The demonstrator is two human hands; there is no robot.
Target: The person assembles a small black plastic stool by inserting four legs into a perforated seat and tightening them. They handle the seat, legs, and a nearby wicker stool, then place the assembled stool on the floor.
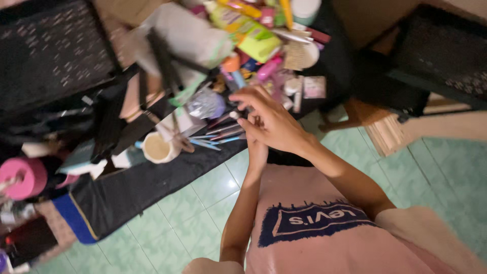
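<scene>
Small white-tipped stick (233,115): it is sitting between the fingertips of the right hand (274,124), just above the front edge of the black table (152,182). The picture is blurred, so its exact kind cannot be told.

Head view, surface and room:
- The black table is running diagonally from lower left to upper right, with a blue-edged corner at lower left.
- The floor (203,213) is showing pale green tiles with light grout lines.
- Two dark woven chairs are standing at the sides, one at upper left (50,50) and one at upper right (446,56).

Head view, hands:
- The right hand is reaching over from the right, fingers curled, pinching the stick.
- The left hand (256,147) is rising from below, lying mostly behind the right hand; whether it is gripping anything cannot be told.

Head view, counts:
- One white cup (158,148) is standing near the table's front edge.
- One pink roll (23,177) is lying at far left.
- One yellow-green packet (258,43) is lying in the pile at top.
- A loose bunch of pens and brushes (218,137) is lying just left of the hands; count unclear from blur.
- One white cloth bundle (187,35) is sitting at upper centre.
</scene>
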